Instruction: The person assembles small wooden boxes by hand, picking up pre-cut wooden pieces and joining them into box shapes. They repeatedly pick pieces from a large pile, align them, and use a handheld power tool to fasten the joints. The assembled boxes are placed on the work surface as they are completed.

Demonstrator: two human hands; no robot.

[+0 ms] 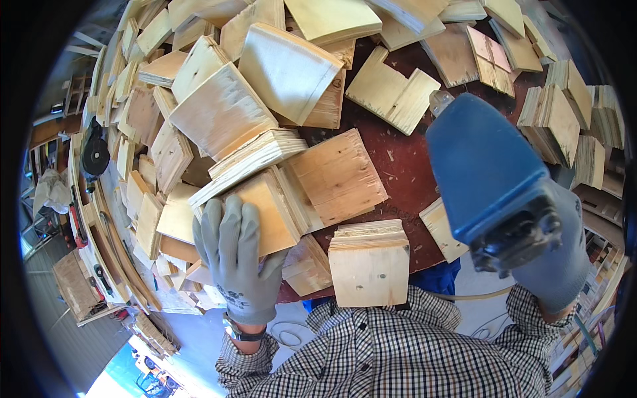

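Note:
My left hand (240, 265), in a grey work glove, lies with its fingers stretched out over the near left part of a plywood piece (271, 222). Its thumb is spread toward the piece's near edge. My right hand (556, 249), also gloved, is closed on a blue power tool (488, 166) that looks like a nail gun; the tool hides most of its fingers. The tool has a black, knobbly near end and a narrow tip close to a notched plywood piece (391, 89). A small plywood stack (369, 265) stands at the near table edge, in front of my body.
A heap of plywood pieces (292, 73) covers the far and left parts of the dark red tabletop (405, 179). More plywood stacks (551, 123) stand at the right. A black tape reel (96, 151) is at the left. A thin hose (474, 296) runs below the table edge.

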